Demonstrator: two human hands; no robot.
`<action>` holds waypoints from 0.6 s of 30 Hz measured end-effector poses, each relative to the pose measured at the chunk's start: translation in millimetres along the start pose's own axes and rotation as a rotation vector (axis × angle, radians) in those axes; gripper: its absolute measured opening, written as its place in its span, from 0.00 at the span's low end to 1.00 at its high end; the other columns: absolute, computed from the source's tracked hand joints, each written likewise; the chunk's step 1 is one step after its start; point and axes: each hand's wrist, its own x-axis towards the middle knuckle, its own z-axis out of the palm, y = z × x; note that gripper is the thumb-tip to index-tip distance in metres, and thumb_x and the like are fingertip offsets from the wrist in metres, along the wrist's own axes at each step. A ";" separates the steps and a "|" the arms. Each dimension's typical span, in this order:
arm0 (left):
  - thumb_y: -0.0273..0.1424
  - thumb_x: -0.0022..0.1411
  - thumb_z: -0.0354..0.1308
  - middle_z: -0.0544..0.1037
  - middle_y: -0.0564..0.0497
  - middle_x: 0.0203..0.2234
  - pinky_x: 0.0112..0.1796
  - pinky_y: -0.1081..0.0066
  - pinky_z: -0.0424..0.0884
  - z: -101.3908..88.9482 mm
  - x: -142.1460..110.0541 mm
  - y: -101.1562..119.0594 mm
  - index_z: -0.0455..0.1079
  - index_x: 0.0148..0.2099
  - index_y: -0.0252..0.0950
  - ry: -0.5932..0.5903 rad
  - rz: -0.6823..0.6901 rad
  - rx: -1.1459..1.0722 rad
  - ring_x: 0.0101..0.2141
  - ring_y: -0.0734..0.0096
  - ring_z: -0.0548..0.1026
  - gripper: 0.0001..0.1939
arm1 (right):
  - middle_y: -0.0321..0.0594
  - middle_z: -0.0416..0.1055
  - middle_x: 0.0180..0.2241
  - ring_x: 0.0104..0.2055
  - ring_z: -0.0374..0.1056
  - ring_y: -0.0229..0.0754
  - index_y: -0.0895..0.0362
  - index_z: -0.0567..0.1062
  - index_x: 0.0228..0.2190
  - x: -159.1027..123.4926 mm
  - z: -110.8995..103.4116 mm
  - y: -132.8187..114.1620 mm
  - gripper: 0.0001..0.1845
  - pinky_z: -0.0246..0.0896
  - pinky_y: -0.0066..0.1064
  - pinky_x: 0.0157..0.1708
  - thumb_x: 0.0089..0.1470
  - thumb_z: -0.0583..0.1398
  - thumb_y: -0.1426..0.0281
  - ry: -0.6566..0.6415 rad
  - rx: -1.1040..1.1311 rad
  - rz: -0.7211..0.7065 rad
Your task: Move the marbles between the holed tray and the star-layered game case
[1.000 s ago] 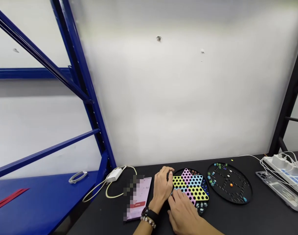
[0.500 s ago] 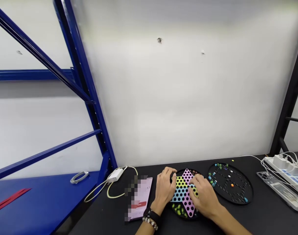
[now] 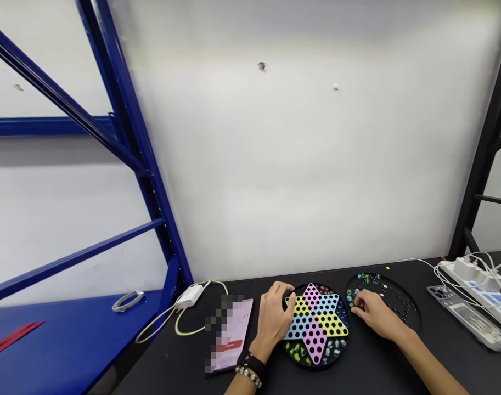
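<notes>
Head view: right hand [image 3: 373, 314] curls over marbles [image 3: 351, 297] on the round black board [image 3: 403, 300], nearer them than the left hand [image 3: 272, 321]. Any grasp is hidden.

From here, the left hand [image 3: 272, 321] sits on the near-left edge of a star-shaped Chinese checkers board [image 3: 316, 325], with marbles [image 3: 295, 351] lying in the board's rim just before it. To the right of the board, the right hand [image 3: 376, 314] lies over a second round board [image 3: 402, 307], its fingertips among marbles [image 3: 351, 297]. Left of the left hand, a phone [image 3: 234, 334] lies on the table [image 3: 172, 356], a charger [image 3: 190, 296] behind it. A power strip [image 3: 468, 280] sits far right of the right hand, and a steel shelf [image 3: 69, 351] stands far left.
</notes>
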 end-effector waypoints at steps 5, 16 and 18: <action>0.35 0.67 0.47 0.76 0.49 0.40 0.44 0.62 0.68 0.7 -0.3 -1.8 0.71 0.41 0.41 -0.035 -0.009 0.000 0.42 0.61 0.75 0.12 | 0.37 0.69 0.28 0.30 0.64 0.40 0.53 0.69 0.28 -4.5 -8.4 -0.2 0.08 0.60 0.30 0.32 0.56 0.56 0.64 -0.052 0.119 -0.020; 0.34 0.68 0.45 0.76 0.49 0.40 0.44 0.60 0.67 -1.3 -0.1 0.5 0.71 0.41 0.41 -0.049 -0.007 -0.022 0.42 0.61 0.75 0.12 | 0.36 0.68 0.28 0.29 0.65 0.40 0.53 0.71 0.32 0.2 -20.8 -7.4 0.15 0.61 0.31 0.28 0.51 0.60 0.55 0.103 0.758 0.115; 0.35 0.68 0.45 0.77 0.49 0.40 0.44 0.61 0.67 -1.9 -0.1 0.7 0.71 0.41 0.41 -0.048 -0.004 -0.018 0.42 0.61 0.75 0.13 | 0.37 0.69 0.31 0.29 0.66 0.39 0.53 0.70 0.32 6.2 -29.3 -7.6 0.16 0.60 0.29 0.25 0.49 0.62 0.54 0.199 1.054 0.188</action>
